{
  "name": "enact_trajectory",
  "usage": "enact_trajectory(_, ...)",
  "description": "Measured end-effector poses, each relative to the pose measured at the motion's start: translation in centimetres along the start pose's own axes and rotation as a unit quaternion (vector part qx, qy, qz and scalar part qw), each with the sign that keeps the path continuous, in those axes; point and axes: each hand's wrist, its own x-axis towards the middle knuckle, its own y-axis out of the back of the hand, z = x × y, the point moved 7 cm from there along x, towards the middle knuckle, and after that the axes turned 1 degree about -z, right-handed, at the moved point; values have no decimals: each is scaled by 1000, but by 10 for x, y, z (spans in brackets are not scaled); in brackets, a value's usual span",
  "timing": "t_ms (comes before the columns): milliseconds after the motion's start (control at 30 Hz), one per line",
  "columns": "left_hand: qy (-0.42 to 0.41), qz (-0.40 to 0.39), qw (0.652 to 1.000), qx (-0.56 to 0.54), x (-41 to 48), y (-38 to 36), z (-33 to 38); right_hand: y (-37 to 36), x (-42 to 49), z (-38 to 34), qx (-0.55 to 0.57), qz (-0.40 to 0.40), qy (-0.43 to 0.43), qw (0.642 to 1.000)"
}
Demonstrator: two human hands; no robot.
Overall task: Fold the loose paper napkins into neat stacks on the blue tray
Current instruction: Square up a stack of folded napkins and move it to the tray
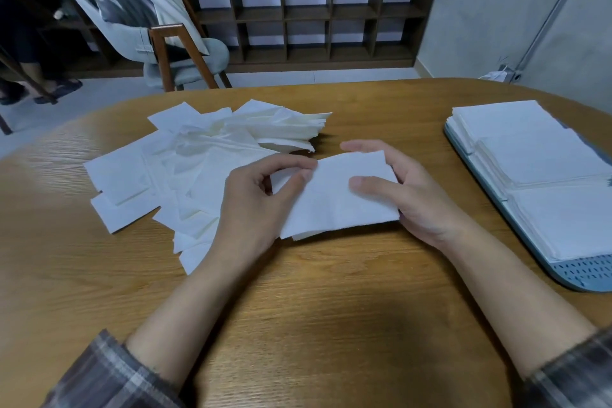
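Note:
A white paper napkin [334,199] is held just above the wooden table between both hands. My left hand [255,202] pinches its left edge between thumb and fingers. My right hand [407,192] grips its right side, thumb on top and fingers behind. To the left lies a loose pile of unfolded napkins [185,166]. The blue tray [583,275] sits at the right edge of the table, with stacks of folded napkins [536,156] lined up on it.
The wooden table [314,308] is oval, its far edge just beyond the pile. Behind it stand a grey chair [172,43] with cushions and a dark cubby shelf [314,13]. A person's legs show at the far left.

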Motion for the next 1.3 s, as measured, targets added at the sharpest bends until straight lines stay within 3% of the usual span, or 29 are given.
enact_trajectory(433,52,7,998,-19,1,-1,-10,-6,-1,-1,-5,3,0,1000)
enact_trajectory(567,29,18,999,30,1,2,-8,-3,0,-2,-11,24,10,1000)
enact_trajectory(633,7,45,997,60,-1,6,-3,2,0,-4,43,37,17,998)
enact_trajectory(700,40,33,999,14,-2,5,-5,6,0,-5,134,27,17,991)
enact_trajectory(767,106,-43,987,-110,-1,-7,-8,7,-1,-6,154,22,19,988)
enact_trajectory(833,111,-111,976,-152,-2,-18,-7,8,-1,-4,31,54,26,998)
enact_trajectory(900,47,-141,985,-88,-5,-23,2,6,-1,-6,-118,79,39,989)
enact_trajectory(933,20,-144,988,-54,-7,-24,5,5,-1,-6,-139,81,41,986)
enact_trajectory(1067,-13,-130,991,-7,-6,-21,-7,3,-5,-8,-105,36,38,993)
enact_trajectory(1167,11,-126,990,-69,-7,-25,-11,2,-10,-7,-102,-2,38,994)
enact_trajectory(1300,9,-126,989,-76,-10,-30,-15,10,-11,3,-128,25,22,991)
